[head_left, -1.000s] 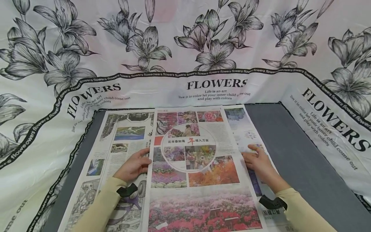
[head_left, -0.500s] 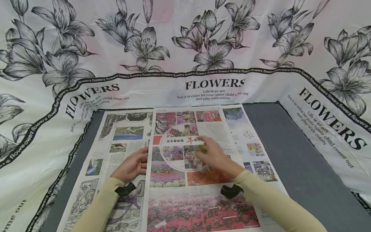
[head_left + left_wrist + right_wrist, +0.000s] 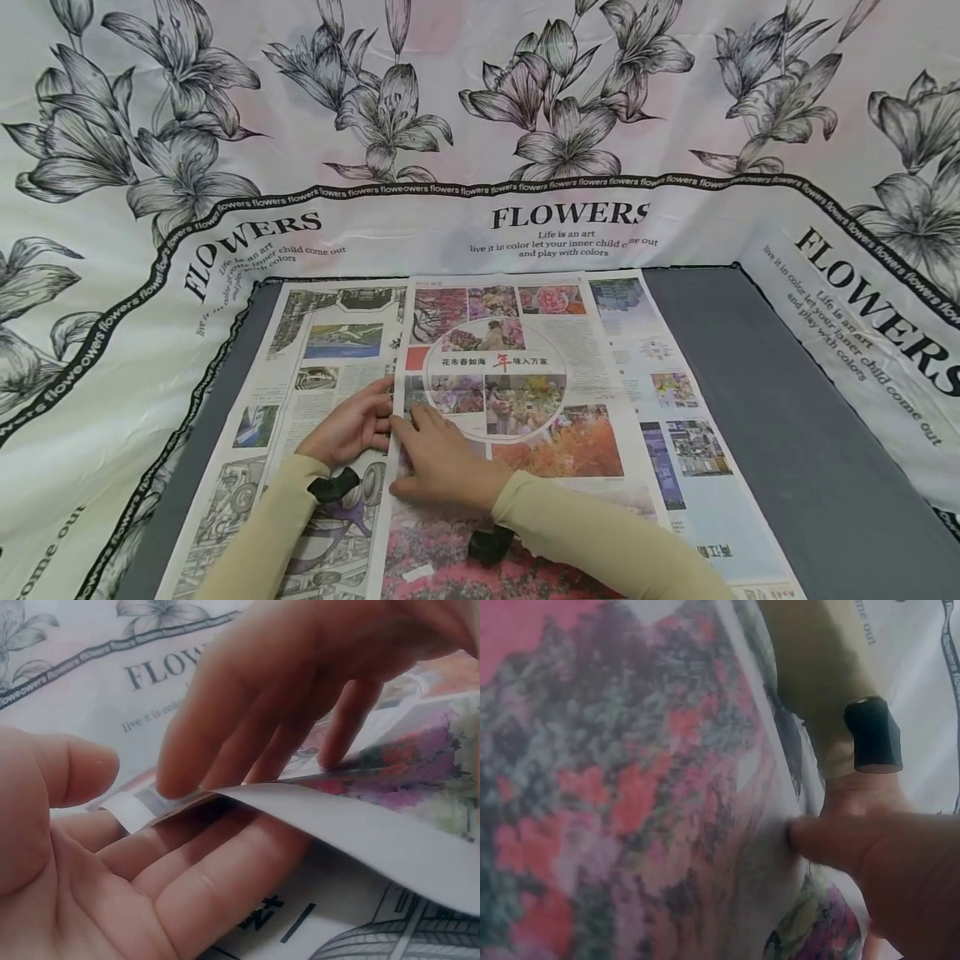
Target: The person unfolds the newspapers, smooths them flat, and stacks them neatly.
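A folded newspaper sheet (image 3: 555, 454) with flower photos lies over a wider spread newspaper (image 3: 341, 342). At its left edge is my left hand (image 3: 352, 429), palm up; in the left wrist view its fingers (image 3: 217, 896) reach under the raised edge, the thumb apart from the paper. My right hand (image 3: 450, 462) is laid across the sheet from the right, fingertips touching its upper side close to that same edge. In the right wrist view the right thumb (image 3: 821, 840) meets the flower-printed paper. Parts of the left fingers are hidden beneath the sheet.
A grey tabletop (image 3: 765, 417) shows on both sides of the newspapers. White cloth (image 3: 570, 225) printed with flowers and lettering hangs around the back and sides. Each wrist wears a black band (image 3: 491, 546).
My right hand has left the sheet's right edge and swung left across the paper to the left edge, beside the left hand. The left hand has stayed nearly in place.
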Demonstrator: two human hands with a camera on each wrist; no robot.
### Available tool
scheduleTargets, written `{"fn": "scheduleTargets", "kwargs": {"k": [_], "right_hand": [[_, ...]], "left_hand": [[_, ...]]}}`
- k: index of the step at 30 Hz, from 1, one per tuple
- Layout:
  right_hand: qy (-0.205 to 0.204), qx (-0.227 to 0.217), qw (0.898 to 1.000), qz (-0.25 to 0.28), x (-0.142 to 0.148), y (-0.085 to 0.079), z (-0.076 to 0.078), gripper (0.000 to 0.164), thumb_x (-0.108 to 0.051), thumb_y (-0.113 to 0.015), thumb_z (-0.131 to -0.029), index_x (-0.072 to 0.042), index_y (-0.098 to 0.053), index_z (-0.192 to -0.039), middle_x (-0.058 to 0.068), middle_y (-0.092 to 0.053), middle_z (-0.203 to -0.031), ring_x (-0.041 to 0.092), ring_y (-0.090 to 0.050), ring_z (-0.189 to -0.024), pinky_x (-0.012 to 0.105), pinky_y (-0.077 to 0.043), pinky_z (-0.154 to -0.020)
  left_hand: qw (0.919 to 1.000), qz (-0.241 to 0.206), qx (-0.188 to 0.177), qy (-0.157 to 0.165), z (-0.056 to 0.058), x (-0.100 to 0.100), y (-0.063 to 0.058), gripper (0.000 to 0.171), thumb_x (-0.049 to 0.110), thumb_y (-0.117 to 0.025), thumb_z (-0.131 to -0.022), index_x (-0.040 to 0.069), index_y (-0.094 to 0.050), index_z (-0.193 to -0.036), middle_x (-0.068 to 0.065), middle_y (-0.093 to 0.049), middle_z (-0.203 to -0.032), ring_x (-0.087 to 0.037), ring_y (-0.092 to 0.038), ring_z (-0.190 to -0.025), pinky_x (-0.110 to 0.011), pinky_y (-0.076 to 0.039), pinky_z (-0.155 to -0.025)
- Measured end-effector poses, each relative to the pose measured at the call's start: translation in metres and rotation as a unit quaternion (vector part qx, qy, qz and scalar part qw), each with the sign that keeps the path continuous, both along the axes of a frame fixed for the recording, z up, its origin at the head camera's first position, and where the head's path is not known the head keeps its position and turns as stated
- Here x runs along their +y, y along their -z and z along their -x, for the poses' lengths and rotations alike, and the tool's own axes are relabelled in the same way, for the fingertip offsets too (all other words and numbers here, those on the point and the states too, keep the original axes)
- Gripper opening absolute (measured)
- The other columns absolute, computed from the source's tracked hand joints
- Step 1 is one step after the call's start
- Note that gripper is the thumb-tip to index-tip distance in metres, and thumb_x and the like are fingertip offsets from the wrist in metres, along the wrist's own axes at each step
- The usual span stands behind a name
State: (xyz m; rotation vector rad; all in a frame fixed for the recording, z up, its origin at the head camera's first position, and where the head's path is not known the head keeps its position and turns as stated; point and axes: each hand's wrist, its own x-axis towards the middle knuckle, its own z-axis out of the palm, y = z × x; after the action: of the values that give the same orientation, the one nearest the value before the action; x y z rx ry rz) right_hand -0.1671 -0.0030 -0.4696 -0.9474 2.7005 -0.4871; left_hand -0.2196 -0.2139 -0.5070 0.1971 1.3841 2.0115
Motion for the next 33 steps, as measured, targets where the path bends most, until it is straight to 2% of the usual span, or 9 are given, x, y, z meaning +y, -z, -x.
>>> {"fn": "scheduleTargets", "kwargs": {"k": [4, 10, 14, 18, 21, 23, 26, 30, 33], "right_hand": [[0.007, 0.017, 1.0, 0.005, 0.0, 0.004, 0.0, 0.08, -0.044, -0.073, -0.092, -0.018, -0.035, -0.158, 0.021, -0.035, -0.163, 0.038, -0.036, -0.151, 0.054, -0.043, -0.115], [-0.01, 0.063, 0.997, 0.044, 0.001, 0.009, 0.001, 0.071, -0.033, -0.077, -0.092, -0.015, -0.043, -0.153, 0.013, -0.053, -0.148, 0.031, -0.051, -0.14, 0.044, -0.048, -0.11], [-0.022, 0.064, 0.996, 0.062, 0.004, 0.008, 0.002, 0.065, -0.027, -0.076, -0.093, -0.015, -0.047, -0.15, 0.005, -0.059, -0.127, 0.018, -0.059, -0.114, 0.031, -0.052, -0.09], [-0.038, 0.053, 0.994, 0.086, 0.006, 0.007, 0.004, 0.059, -0.018, -0.072, -0.094, -0.014, -0.049, -0.149, 0.002, -0.056, -0.108, 0.012, -0.05, -0.09, 0.026, -0.04, -0.074], [-0.048, 0.052, 0.993, 0.092, 0.009, 0.005, 0.004, 0.056, -0.013, -0.066, -0.097, -0.012, -0.049, -0.151, 0.006, -0.06, -0.116, 0.015, -0.056, -0.095, 0.026, -0.044, -0.076], [-0.05, 0.046, 0.993, 0.096, 0.01, 0.004, 0.004, 0.056, -0.01, -0.061, -0.099, -0.013, -0.047, -0.152, 0.011, -0.061, -0.128, 0.021, -0.062, -0.106, 0.028, -0.049, -0.079], [-0.049, 0.03, 0.992, 0.113, 0.012, 0.001, 0.004, 0.055, -0.004, -0.056, -0.1, -0.013, -0.048, -0.153, 0.015, -0.058, -0.142, 0.027, -0.062, -0.124, 0.029, -0.052, -0.085], [-0.047, 0.013, 0.989, 0.141, 0.013, -0.003, 0.006, 0.053, 0.002, -0.051, -0.099, -0.013, -0.051, -0.15, 0.011, -0.061, -0.143, 0.024, -0.062, -0.124, 0.026, -0.046, -0.082], [-0.041, 0.014, 0.987, 0.152, 0.015, -0.006, 0.007, 0.05, 0.003, -0.051, -0.098, -0.01, -0.056, -0.146, 0.01, -0.063, -0.14, 0.023, -0.064, -0.119, 0.026, -0.048, -0.083]], "left_hand": [[1.0, 0.004, 0.003, -0.002, 0.001, 0.002, -0.001, 0.064, 0.018, -0.024, -0.113, 0.014, 0.016, -0.163, 0.004, -0.07, -0.119, -0.014, -0.075, -0.099, -0.028, -0.061, -0.067], [0.9999, 0.008, 0.011, -0.005, 0.002, 0.003, -0.001, 0.064, 0.019, -0.025, -0.113, 0.014, 0.013, -0.164, 0.004, -0.07, -0.119, -0.013, -0.075, -0.098, -0.029, -0.061, -0.068], [0.9999, 0.008, 0.01, -0.008, 0.001, 0.003, 0.0, 0.065, 0.019, -0.026, -0.113, 0.014, 0.014, -0.164, 0.003, -0.071, -0.118, -0.012, -0.075, -0.095, -0.029, -0.061, -0.067], [0.9998, 0.009, 0.011, -0.014, 0.001, 0.004, 0.0, 0.065, 0.019, -0.027, -0.113, 0.014, 0.012, -0.164, 0.002, -0.071, -0.117, -0.013, -0.075, -0.093, -0.029, -0.061, -0.066], [0.9996, 0.018, 0.013, -0.02, 0.0, 0.004, -0.001, 0.064, 0.016, -0.027, -0.113, 0.014, 0.011, -0.165, 0.002, -0.07, -0.117, -0.013, -0.075, -0.09, -0.029, -0.061, -0.065], [0.9991, 0.03, 0.013, -0.027, 0.0, 0.005, -0.001, 0.065, 0.013, -0.028, -0.112, 0.014, 0.009, -0.165, 0.003, -0.069, -0.117, -0.013, -0.075, -0.088, -0.028, -0.061, -0.064], [0.9984, 0.042, 0.006, -0.036, 0.0, 0.006, -0.001, 0.067, 0.01, -0.032, -0.111, 0.014, 0.008, -0.165, 0.001, -0.068, -0.112, -0.011, -0.074, -0.083, -0.027, -0.06, -0.062], [0.9976, 0.055, -0.001, -0.042, 0.0, 0.007, -0.001, 0.07, 0.009, -0.036, -0.11, 0.013, 0.007, -0.165, -0.001, -0.066, -0.102, -0.008, -0.07, -0.076, -0.026, -0.059, -0.061], [0.9973, 0.058, 0.001, -0.044, 0.001, 0.008, -0.001, 0.069, 0.008, -0.034, -0.109, 0.012, 0.006, -0.165, 0.0, -0.067, -0.101, -0.008, -0.071, -0.077, -0.026, -0.059, -0.061]]}}
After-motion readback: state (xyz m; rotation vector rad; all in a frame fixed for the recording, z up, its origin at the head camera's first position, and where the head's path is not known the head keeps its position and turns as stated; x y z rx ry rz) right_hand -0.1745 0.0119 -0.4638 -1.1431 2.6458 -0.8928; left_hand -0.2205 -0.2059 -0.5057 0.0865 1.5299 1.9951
